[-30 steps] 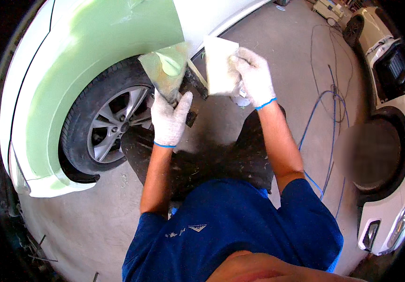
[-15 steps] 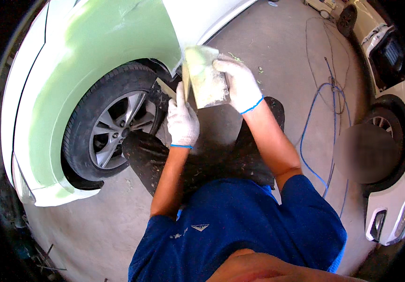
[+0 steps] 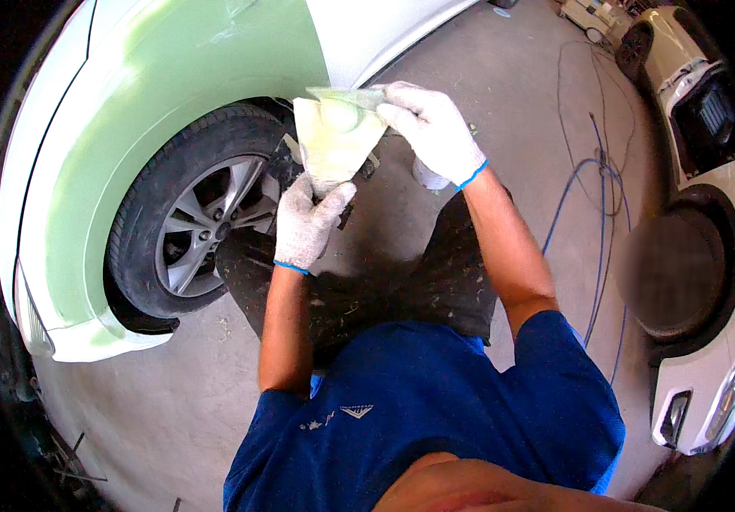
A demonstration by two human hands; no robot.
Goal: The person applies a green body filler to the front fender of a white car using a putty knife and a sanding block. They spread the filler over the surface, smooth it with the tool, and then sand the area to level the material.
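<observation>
Over my knees my left hand (image 3: 306, 224), in a white knit glove, grips the narrow lower end of a pale yellow putty spreader (image 3: 333, 158), its broad face turned up. My gloved right hand (image 3: 434, 128) pinches a second, greenish spreader (image 3: 362, 97), tilted nearly edge-on. That one rests across the top of the yellow spreader, touching it. A lump of pale green putty (image 3: 339, 116) sits on the yellow face where the two meet. Ahead and left is a white car's fender (image 3: 214, 64), coated in light green filler, above its wheel (image 3: 205, 226).
A white tub (image 3: 429, 175) stands on the floor beyond my right knee, partly hidden by my right hand and leg. Blue and dark hoses (image 3: 600, 175) trail over the concrete at right. Another white car (image 3: 700, 401) is along the right edge.
The greenish spreader has turned from face-on to nearly edge-on in my right hand and moved onto the yellow one. My left hand has turned its spreader face up. The tub has come into view.
</observation>
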